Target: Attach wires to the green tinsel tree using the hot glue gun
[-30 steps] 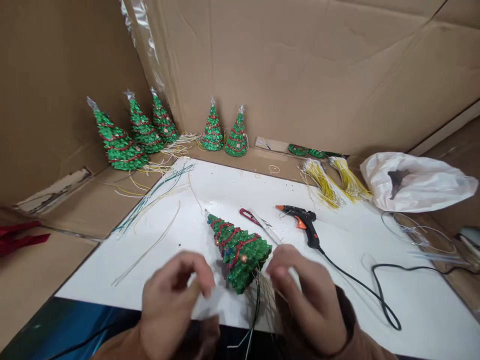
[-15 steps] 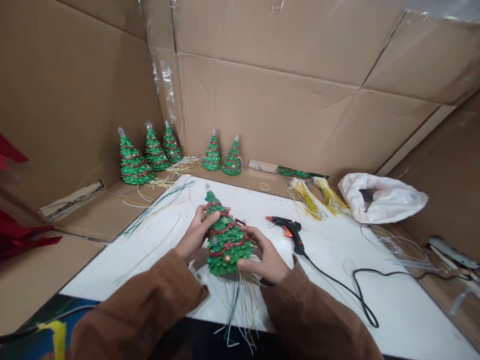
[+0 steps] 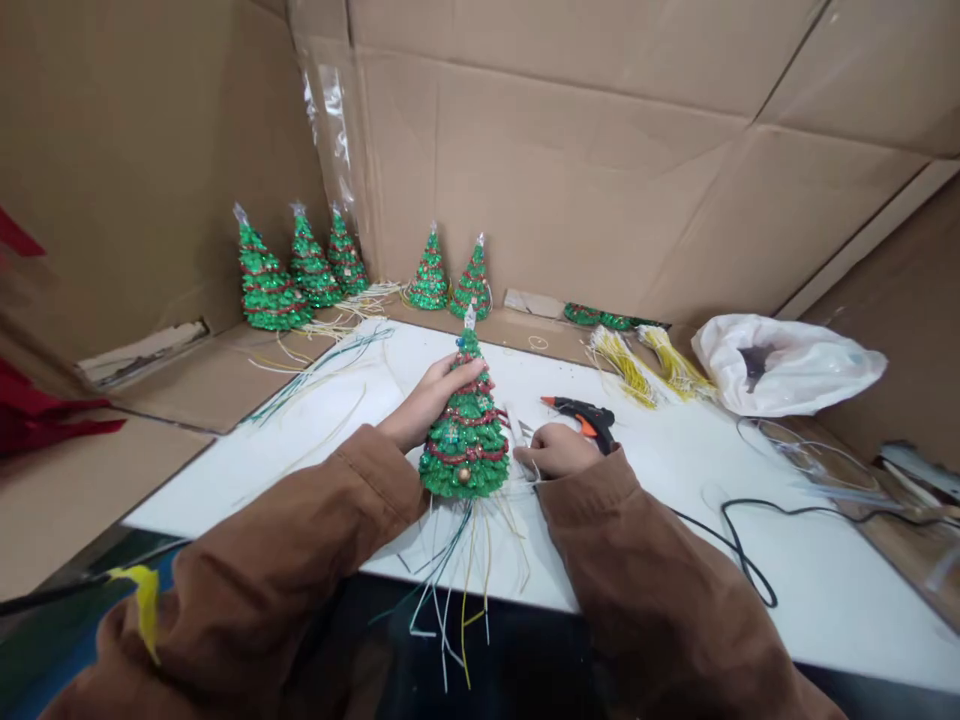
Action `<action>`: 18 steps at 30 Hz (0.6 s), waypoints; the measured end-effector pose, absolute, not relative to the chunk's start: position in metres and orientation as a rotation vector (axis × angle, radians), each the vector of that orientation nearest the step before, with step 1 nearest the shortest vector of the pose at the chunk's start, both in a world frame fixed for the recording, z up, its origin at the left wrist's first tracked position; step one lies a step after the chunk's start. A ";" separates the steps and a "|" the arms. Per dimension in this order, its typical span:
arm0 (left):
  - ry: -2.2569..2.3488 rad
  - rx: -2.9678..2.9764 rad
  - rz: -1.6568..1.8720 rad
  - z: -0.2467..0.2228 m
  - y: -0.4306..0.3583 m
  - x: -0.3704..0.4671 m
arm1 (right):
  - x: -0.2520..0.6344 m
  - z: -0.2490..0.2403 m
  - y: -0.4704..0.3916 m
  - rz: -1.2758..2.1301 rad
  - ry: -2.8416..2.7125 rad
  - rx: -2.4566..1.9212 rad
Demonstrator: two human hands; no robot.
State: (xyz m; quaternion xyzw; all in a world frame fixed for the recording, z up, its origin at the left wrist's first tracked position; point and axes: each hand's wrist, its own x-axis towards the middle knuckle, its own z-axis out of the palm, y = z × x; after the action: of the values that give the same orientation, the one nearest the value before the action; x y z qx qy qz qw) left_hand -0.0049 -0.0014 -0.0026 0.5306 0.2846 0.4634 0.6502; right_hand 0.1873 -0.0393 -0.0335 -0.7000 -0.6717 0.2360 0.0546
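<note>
A green glittery Christmas tree [image 3: 469, 430] with red garlands and a star top stands nearly upright at the white board's front. My left hand [image 3: 435, 392] is wrapped round its upper left side. White, yellow and dark green wires [image 3: 454, 570] hang from its base over the board's edge. Just right of the tree, my right hand [image 3: 561, 452] has its fingers curled at a slim white item [image 3: 516, 428], too small to make out. A black and orange glue gun [image 3: 589, 417] lies beyond that hand.
Several finished-looking trees [image 3: 262, 285] stand along the cardboard walls. Yellow and white wire bundles [image 3: 626, 370] and a white plastic bag [image 3: 787, 365] lie at the back right. A black cord [image 3: 780, 512] curls on the board [image 3: 750, 600]. Red ribbon [image 3: 45, 430] is at the left.
The tree has gone from leaning to nearly upright. My right hand has let go of it and moved right, its fingers now curled. The view has shifted slightly.
</note>
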 end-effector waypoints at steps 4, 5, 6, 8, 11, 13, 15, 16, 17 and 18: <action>0.636 1.175 1.072 -0.003 -0.002 -0.008 | 0.188 -0.027 -0.039 0.907 -1.784 -1.783; 0.633 1.185 1.079 -0.003 -0.002 -0.008 | 0.187 -0.024 -0.041 0.929 -1.663 -1.644; 0.629 1.199 1.084 -0.003 -0.002 -0.009 | 0.186 -0.022 -0.043 0.921 -1.544 -1.494; 0.618 1.236 1.092 -0.003 -0.002 -0.008 | 0.180 -0.017 -0.051 0.851 -1.359 -1.195; 0.610 1.265 1.089 -0.003 -0.004 -0.007 | 0.166 -0.013 -0.065 0.708 -1.363 -0.863; 0.618 1.264 1.086 -0.002 -0.005 -0.006 | 0.158 -0.014 -0.072 0.609 -1.499 -0.761; 0.627 1.268 1.089 -0.001 -0.006 -0.005 | 0.152 -0.017 -0.075 0.531 -1.646 -0.728; 0.630 1.276 1.093 -0.001 -0.006 -0.005 | 0.151 -0.018 -0.076 0.503 -1.699 -0.723; 0.630 1.287 1.096 -0.001 -0.007 -0.005 | 0.150 -0.019 -0.076 0.479 -1.735 -0.720; 0.629 1.296 1.097 0.000 -0.007 -0.004 | 0.150 -0.020 -0.075 0.453 -1.762 -0.715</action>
State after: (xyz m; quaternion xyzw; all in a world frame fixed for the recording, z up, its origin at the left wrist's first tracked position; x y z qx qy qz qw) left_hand -0.0043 -0.0071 -0.0004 0.5630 0.2734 0.4766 0.6174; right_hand 0.1503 -0.0753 -0.0202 -0.3031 -0.7472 0.1921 0.5593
